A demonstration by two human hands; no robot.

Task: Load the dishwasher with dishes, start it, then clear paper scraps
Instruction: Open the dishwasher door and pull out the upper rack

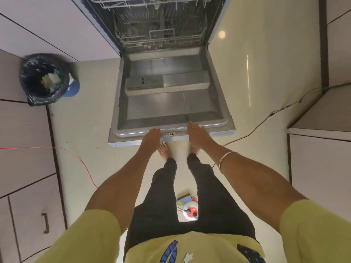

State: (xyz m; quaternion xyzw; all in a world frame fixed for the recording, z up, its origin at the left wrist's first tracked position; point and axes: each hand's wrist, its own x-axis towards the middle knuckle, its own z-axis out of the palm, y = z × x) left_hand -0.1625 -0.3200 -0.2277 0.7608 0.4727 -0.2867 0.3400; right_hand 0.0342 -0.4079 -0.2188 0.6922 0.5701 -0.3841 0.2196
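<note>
Steel-grey door edge under both sets of fingers. Left hand (152,134) and right hand (195,132) lie palm-down on the front lip of the dishwasher door (171,103), fingers straight and held together, tips reaching over the rim; whether any curl under the lip, I cannot tell. Door latch (171,134) sits between the two hands. Door is folded fully down, nearly flat, hinged at the far side.

Beyond the fingertips: lower rack (161,37) inside the tub, upper rack (150,1) at top of view. No dishes visible in either; loading looks not yet done.

Risks, as judgement: leaning weight on the lowered door could strain its hinges. Bare feet (165,151) stand just below the door's edge, so toes could be knocked. Black cable (266,118) and red cable (79,160) cross the floor near the person, both trip hazards.

Lined bin (45,80) stands left, well apart.
</note>
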